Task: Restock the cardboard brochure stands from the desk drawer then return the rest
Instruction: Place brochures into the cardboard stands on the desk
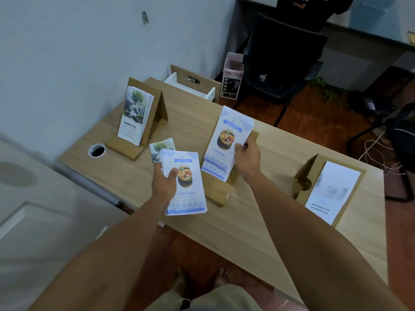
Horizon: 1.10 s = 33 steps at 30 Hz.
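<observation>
Three cardboard brochure stands sit on the wooden desk [235, 230]. The left stand [155, 113] holds tree-picture brochures [135, 115]. In the middle stand [221, 194] leans a batch of blue food brochures [225, 142], and my right hand [247, 159] grips their right edge. My left hand [165, 178] holds a stack of the same blue food brochures [187, 189] above the desk, with a tree brochure [161, 147] behind it. The right stand [307, 176] holds white brochures [332, 191]. The desk drawer [190, 84] stands open at the far end.
A cable hole [97, 150] is in the desk's left corner. Beyond the desk stand a small box bin [232, 77] and a black chair [283, 63]. White cables [379, 153] lie on the floor at right. My bare feet [199, 279] show below the desk edge.
</observation>
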Tool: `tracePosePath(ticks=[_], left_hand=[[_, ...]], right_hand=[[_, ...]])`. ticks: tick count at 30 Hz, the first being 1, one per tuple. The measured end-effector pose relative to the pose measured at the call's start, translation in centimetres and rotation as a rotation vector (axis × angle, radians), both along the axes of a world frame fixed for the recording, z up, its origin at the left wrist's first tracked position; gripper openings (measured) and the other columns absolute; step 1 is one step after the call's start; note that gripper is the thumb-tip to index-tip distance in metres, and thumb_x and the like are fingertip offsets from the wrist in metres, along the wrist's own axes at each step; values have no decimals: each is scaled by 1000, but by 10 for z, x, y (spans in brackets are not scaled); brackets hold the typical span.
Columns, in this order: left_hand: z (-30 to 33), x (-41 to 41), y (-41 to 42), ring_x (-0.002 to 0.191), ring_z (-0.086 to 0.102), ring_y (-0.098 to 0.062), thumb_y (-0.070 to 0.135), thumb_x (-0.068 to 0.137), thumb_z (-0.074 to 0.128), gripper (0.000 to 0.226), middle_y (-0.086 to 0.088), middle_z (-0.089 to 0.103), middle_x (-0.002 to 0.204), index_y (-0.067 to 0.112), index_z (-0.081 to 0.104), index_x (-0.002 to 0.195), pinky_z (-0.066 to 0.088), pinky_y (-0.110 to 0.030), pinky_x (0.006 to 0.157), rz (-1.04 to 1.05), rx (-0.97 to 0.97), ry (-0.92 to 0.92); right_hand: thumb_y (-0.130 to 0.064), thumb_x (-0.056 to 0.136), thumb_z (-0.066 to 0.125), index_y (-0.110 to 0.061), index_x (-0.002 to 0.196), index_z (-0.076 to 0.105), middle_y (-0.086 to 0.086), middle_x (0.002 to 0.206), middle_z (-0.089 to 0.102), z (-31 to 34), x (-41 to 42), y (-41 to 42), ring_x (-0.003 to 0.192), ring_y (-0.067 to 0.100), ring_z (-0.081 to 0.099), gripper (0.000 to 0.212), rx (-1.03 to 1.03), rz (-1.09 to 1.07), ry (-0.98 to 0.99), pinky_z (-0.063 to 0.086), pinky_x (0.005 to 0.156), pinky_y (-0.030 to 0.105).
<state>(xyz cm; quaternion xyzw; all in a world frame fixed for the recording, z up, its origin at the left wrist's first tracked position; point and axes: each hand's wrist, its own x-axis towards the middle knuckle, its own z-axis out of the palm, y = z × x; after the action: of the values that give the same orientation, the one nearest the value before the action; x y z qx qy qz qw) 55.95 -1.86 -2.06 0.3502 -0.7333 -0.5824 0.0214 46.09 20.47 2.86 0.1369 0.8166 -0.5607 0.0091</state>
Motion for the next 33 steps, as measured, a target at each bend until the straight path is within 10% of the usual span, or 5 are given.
tracePosePath(ticks=[8,16,33], left_hand=[[-9,2,-8,114,66,-28,28,101,64,46,-11,64,132,15,45,141,58,-51,94,13,16,13],[-13,-4,-8,95,66,-15,27,101,63,44,-7,65,125,15,47,140,49,-22,58,-20,37,44],[-9,-16,-5,104,69,-23,27,102,63,43,-7,65,127,15,48,140,53,-27,63,-69,109,40]], right_hand=[[-13,103,50,-15,111,59,3,110,69,-38,17,-8,99,23,67,12,19,-35,-61,59,88,52],[-10,105,49,-9,115,58,11,124,60,-43,13,-13,106,24,65,14,110,-82,-43,60,90,49],[-21,97,59,-28,128,43,-3,124,52,-59,35,-27,99,12,56,35,233,-105,-26,54,70,27]])
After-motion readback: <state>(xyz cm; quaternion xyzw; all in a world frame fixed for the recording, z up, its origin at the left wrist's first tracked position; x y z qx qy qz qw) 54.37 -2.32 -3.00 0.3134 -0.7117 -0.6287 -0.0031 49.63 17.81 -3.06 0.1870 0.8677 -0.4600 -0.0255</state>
